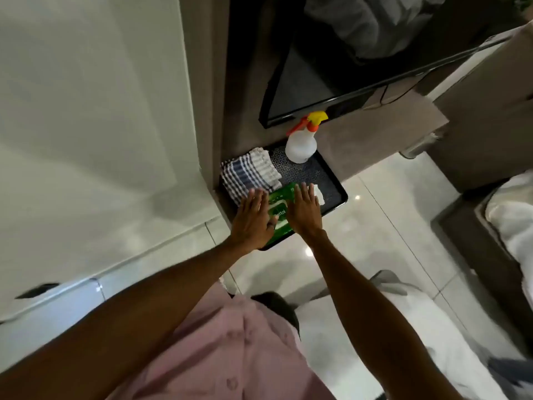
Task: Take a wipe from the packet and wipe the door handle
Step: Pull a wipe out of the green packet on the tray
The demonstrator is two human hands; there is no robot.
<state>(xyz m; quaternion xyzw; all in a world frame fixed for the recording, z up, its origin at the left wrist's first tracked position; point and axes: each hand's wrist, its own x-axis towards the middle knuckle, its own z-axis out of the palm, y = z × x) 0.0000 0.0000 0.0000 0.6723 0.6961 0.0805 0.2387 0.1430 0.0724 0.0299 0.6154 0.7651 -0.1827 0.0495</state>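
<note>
Mostly hidden, green packet (279, 210) under left hand (252, 219), right hand (305, 211)

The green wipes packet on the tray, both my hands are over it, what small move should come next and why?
Probably pinch the white wipe sticking out at the far end of the green wipes packet with the right hand, while the left hand presses the packet down. Both hands lie open and flat over it, gripping nothing yet, and the packet sits loose on the black tray.
</note>
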